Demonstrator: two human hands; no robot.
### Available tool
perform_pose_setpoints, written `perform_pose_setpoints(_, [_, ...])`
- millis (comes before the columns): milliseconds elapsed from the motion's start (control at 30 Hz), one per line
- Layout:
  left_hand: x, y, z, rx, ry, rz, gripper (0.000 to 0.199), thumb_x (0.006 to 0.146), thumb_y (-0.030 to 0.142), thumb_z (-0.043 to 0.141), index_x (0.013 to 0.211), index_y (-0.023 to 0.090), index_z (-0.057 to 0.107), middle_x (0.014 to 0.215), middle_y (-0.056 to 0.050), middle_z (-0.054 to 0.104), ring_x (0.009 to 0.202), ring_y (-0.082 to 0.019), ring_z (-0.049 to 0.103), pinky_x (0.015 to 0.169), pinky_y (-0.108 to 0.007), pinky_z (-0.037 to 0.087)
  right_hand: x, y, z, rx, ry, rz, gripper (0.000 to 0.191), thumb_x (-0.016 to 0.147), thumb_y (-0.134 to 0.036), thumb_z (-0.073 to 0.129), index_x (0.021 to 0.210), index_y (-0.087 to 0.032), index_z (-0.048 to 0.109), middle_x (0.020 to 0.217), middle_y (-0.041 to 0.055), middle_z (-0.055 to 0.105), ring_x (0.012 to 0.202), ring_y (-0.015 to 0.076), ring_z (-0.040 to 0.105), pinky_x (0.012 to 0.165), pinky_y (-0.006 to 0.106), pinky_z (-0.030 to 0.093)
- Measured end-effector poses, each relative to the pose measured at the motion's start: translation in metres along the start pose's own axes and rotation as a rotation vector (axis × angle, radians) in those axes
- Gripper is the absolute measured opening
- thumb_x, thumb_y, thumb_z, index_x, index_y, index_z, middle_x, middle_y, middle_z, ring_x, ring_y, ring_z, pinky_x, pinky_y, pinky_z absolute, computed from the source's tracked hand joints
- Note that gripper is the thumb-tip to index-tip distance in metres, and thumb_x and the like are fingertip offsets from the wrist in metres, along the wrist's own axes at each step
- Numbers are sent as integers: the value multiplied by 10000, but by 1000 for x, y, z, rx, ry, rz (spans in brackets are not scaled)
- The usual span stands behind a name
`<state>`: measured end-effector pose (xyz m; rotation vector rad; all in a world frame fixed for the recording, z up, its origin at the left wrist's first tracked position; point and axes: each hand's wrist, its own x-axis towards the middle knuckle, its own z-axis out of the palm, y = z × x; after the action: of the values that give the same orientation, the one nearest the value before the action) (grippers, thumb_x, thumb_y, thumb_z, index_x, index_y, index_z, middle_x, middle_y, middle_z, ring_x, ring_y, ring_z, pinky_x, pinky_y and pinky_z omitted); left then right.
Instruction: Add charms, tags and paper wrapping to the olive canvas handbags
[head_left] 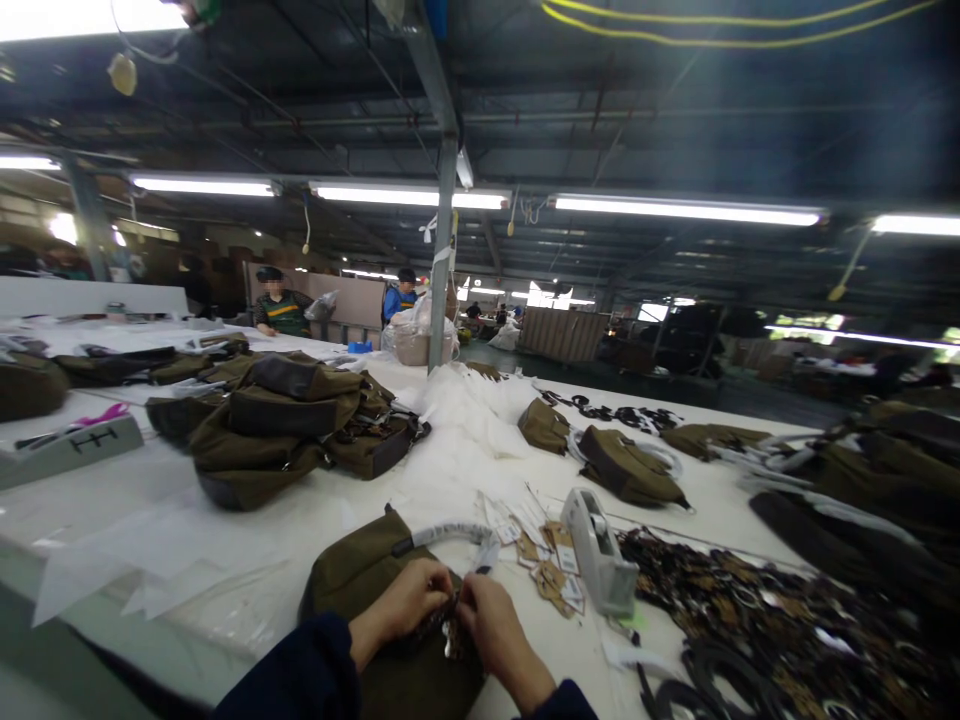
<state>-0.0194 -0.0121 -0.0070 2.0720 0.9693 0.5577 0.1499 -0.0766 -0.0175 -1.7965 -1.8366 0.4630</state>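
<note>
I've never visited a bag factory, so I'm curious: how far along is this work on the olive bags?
Done, it seems: a heap of olive bags sits further along the table. In hand: the left hand and right hand pinch a patterned strap over an olive bag. Left, it seems: the large pile of patterned straps and paper hang tags beside the tape dispenser.

The bare left hand (409, 600) and bare right hand (496, 628) reach forward from dark navy sleeves (289, 675), close together, curled and pinching inward.
</note>
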Motion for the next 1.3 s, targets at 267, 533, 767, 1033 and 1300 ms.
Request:
perform_pose_setpoints(267, [-21,55,-26,-80,7,109,119,777,184,521,785,167,638,719,1,592,660,-144,516,602,-234,382,-6,-5,-37,476,-53,32,171,779,-204,544,914,-209,650,572,-57,479,525,118,477,508,217,339])
perform_pose_setpoints(533, [-16,53,-23,-175,20,62,104,802,232,527,792,170,610,732,-7,592,673,-153,525,623,-247,399,-7,2,-22,809,-117,89,335,758,-500,638,781,-167,616,606,-32,512,485,99,446,413,203,331])
perform_pose_setpoints(767, [-38,37,2,98,-83,19,123,765,184,536,842,217,625,888,-30,673,832,-203,582,737,-273,407,-9,4,-23,913,-34,135,363,781,-534,627,794,-175,575,575,-64,471,437,73,393,393,188,301])
perform_pose_setpoints(1033, [-37,52,3,-68,-205,65,166,752,178,541,869,205,656,808,-2,660,735,-176,578,646,-251,403,-16,0,-36,890,-62,161,313,777,-471,632,740,-170,554,590,-57,480,472,72,412,430,193,311])
perform_pose_setpoints(1300, [8,13,-4,32,-21,116,297,692,99,564,935,184,711,917,-35,693,844,-195,596,793,-277,441,-15,11,-29,754,-109,145,340,774,-501,609,716,-171,550,591,-37,500,500,98,435,435,211,304])
